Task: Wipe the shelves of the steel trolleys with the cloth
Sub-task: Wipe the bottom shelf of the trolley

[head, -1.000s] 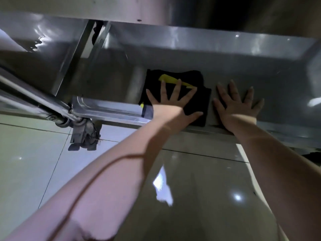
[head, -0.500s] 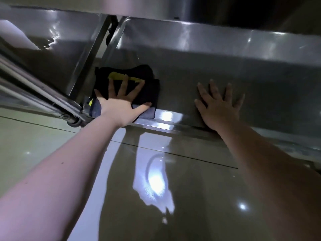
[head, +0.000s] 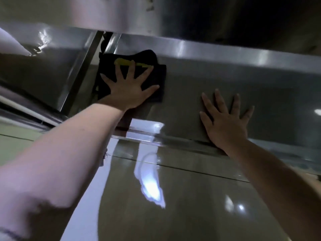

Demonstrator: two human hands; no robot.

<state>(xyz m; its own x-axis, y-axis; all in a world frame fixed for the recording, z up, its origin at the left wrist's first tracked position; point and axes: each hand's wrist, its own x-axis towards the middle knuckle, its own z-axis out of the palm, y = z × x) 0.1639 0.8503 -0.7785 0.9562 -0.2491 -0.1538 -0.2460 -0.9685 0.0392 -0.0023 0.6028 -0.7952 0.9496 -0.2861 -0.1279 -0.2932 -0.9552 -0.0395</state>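
A dark cloth [head: 157, 79] with a yellow stripe lies on the low steel trolley shelf [head: 191, 94], at its far left corner. My left hand [head: 128, 87] presses flat on the cloth, fingers spread and straight. My right hand [head: 225, 120] rests flat on the bare shelf to the right, fingers spread, its heel at the shelf's near rim. Nothing is gripped by either hand.
The trolley's upper shelf [head: 156, 13] overhangs from above. A steel upright [head: 81, 70] stands just left of the cloth, and another trolley's steel surface [head: 34, 66] lies beyond it. Glossy floor tiles [head: 173, 197] spread below the shelf rim [head: 144, 131].
My left hand slid the cloth left along the shelf, then back toward the far rim at the left corner. My right hand stayed flat on the shelf.
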